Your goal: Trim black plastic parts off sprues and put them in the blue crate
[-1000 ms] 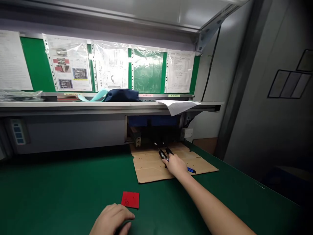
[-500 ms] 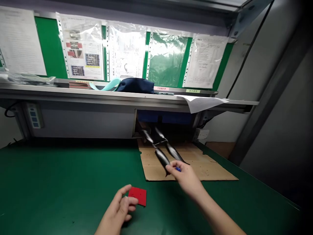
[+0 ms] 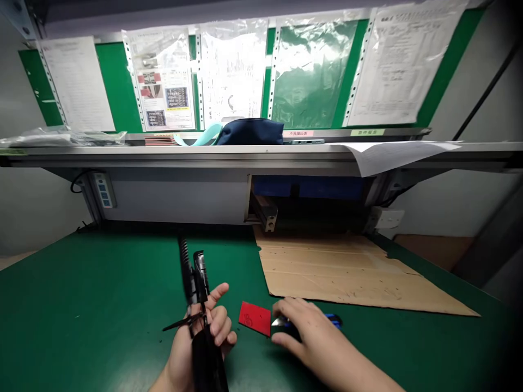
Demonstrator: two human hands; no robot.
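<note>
My left hand (image 3: 218, 326) is wrapped round a black two-armed part (image 3: 207, 359). Its two narrow arms point up and away from me, one edged with comb-like teeth, and a thin black strip sticks out sideways near the wrist. The index finger stretches free of it. Curled over a pair of nippers (image 3: 334, 320) is my right hand (image 3: 306, 329); the silver tip shows between thumb and fingers, the blue and black handle end beyond the knuckles. The palm hides their middle. Between the hands a red square card (image 3: 255, 317) with dark marks lies on the table, close to the nippers' tip.
Brown cardboard (image 3: 327, 272) covers the right rear of the green table (image 3: 122, 283). Behind it opens a dark recess with a metal bar (image 3: 267, 215). A shelf (image 3: 183, 155) crosses above, bearing a dark blue pouch (image 3: 251, 132) and an overhanging paper (image 3: 392, 158).
The black part has passed from my right hand to my left and come nearer. My right hand has moved down beside the red card, with the nippers still in it. The view has turned left.
</note>
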